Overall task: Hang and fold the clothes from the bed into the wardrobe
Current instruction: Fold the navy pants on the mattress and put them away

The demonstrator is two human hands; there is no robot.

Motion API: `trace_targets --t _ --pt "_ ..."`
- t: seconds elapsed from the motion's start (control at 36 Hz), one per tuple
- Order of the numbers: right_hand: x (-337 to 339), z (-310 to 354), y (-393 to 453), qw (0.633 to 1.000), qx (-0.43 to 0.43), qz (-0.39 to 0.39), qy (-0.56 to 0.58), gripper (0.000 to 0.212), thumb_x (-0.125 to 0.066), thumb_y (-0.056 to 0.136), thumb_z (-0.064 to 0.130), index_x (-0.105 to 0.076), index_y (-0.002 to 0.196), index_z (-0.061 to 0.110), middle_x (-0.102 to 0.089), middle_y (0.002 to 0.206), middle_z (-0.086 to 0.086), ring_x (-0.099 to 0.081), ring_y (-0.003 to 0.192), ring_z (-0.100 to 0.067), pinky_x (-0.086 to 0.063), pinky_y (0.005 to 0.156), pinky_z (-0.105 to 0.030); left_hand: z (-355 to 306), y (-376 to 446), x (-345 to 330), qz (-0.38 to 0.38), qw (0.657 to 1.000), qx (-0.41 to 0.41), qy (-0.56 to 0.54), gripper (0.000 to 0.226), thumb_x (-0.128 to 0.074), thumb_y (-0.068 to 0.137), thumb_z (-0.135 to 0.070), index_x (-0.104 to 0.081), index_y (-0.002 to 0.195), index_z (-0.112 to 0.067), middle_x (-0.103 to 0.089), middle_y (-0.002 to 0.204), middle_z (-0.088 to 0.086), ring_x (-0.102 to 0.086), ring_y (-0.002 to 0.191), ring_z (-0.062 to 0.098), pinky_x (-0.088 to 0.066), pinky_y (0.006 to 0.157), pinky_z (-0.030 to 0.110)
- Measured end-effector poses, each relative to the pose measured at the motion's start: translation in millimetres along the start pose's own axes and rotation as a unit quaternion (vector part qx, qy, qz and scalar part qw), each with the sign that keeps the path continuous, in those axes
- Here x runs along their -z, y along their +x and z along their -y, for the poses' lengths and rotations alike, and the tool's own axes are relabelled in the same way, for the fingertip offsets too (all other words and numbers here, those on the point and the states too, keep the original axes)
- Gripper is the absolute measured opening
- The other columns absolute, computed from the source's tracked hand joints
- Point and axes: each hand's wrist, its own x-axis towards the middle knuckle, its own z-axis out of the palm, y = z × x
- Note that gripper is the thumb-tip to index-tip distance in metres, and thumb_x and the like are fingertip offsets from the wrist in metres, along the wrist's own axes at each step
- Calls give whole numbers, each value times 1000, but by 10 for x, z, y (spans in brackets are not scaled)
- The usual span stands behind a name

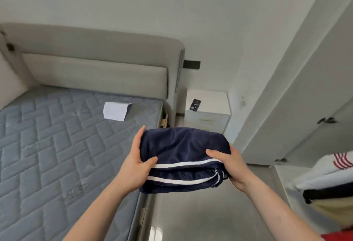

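Observation:
A folded navy garment with white stripes point(181, 149) is held in the air over the bed's right edge and the floor. My left hand point(136, 162) grips its left side, thumb on top and fingers underneath. My right hand point(229, 162) grips its right side the same way. The bed point(57, 145) with its bare blue quilted mattress lies to the left. The white wardrobe point(298, 106) stands on the right with its doors closed. A stack of folded clothes point(328, 185) shows at the right edge: white with red stripes, black, beige.
A folded white sheet of paper point(116, 111) lies on the mattress near the headboard point(95, 64). A white bedside table point(207, 110) with a dark phone point(195, 104) on it stands between bed and wardrobe. Grey floor point(200, 212) runs between them.

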Motion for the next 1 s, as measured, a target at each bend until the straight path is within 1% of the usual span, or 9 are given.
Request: trace_targets --t 0.08,0.19,0.28,0.31,0.42,0.58,0.72,0.86,1.0 --pt "422 310 93 999 34 -31 0 62 -88 67 24 -65 124 17 -76 113 -2 -74 103 -24 -57 95 -48 -368 322 -304 34 998 -43 15 82 -63 92 -5 -33 147 -57 -46 146 -29 -47 131 -8 -38 114 28" --pt "984 644 159 994 66 -85 16 59 -89 72 19 -64 125 17 -76 113 0 -74 103 -22 -57 95 -47 -829 747 -732 77 992 -93 29 73 -63 91 -2 -47 141 -52 -55 141 -25 -51 129 -4 -42 109 27" --pt "1384 881 157 988 93 -118 35 56 -88 71 17 -66 123 16 -76 113 -3 -74 102 -23 -58 92 -44 -1198 1041 -1070 109 985 -127 34 73 -62 91 -4 -47 139 -56 -57 138 -26 -54 124 -8 -44 95 13" --pt "1514 957 148 985 102 -130 39 53 -87 73 15 -67 122 15 -77 112 -4 -74 101 -24 -58 91 -44 -1319 1134 -1184 120 983 -138 34 73 -62 91 -4 -46 139 -57 -57 137 -27 -55 122 -9 -44 93 13" --pt "1999 1234 114 971 127 -192 58 53 -87 71 16 -68 120 13 -77 109 -4 -75 99 -25 -59 89 -43 -1784 1513 -1659 166 972 -166 30 76 -63 89 -5 -45 140 -58 -59 137 -24 -57 124 -1 -47 102 29" --pt "2658 1611 78 940 158 -289 86 51 -86 75 16 -66 122 15 -77 108 -3 -75 97 -23 -59 89 -43 -2476 2032 -2359 229 950 -212 20 76 -63 85 -6 -47 134 -62 -64 123 -29 -63 109 -5 -52 89 25" --pt "3088 1945 106 909 187 -358 108 51 -86 73 16 -66 120 15 -78 104 -4 -76 93 -24 -59 80 -39 -3073 2403 -2861 273 927 -256 18 76 -64 85 -5 -45 141 -53 -56 125 -35 -53 108 -21 -43 82 5" --pt "3405 2262 167 871 220 -419 130 50 -86 73 13 -67 118 12 -78 101 -6 -77 90 -24 -59 72 -34 -3577 2766 -3257 326 903 -279 3 73 -64 86 -5 -46 142 -50 -58 126 -30 -57 108 -14 -45 86 15" --pt "3671 2472 180 833 240 -475 150 49 -85 72 11 -67 117 10 -78 100 -10 -77 90 -27 -60 79 -40 -4031 3084 -3649 388 873 -296 -3 70 -65 75 -19 -48 130 -58 -62 113 -38 -61 99 -15 -48 81 17"
